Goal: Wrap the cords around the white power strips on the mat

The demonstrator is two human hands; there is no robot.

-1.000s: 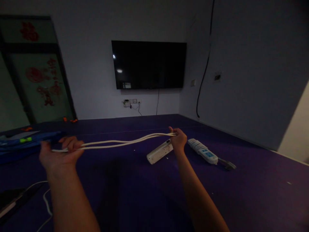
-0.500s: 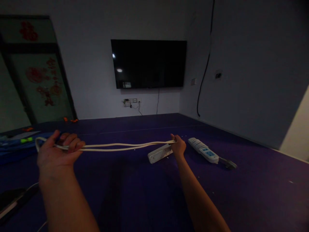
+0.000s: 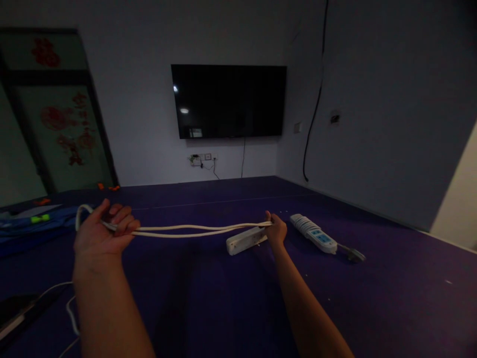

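A doubled white power cord stretches across between my two hands, slightly slack. My left hand, palm up, has its fingers curled around one end, where a loop of cord stands out behind the wrist. At the other end my right hand closes on both strands beside a white power strip. That strip lies tilted at the right hand, its far end hidden behind the fingers. To the right rests a second power strip with blue sockets, its cord wound around the body and its plug lying loose.
A purple surface spreads under everything, with small white scraps on it. On the left are a blue bundle, a dark object and thin white cable. A television hangs on the back wall; a black cable dangles at right.
My left hand has shifted a little to the right, nearer the right hand, and the cord span is shorter. The right hand and power strip moved slightly down.
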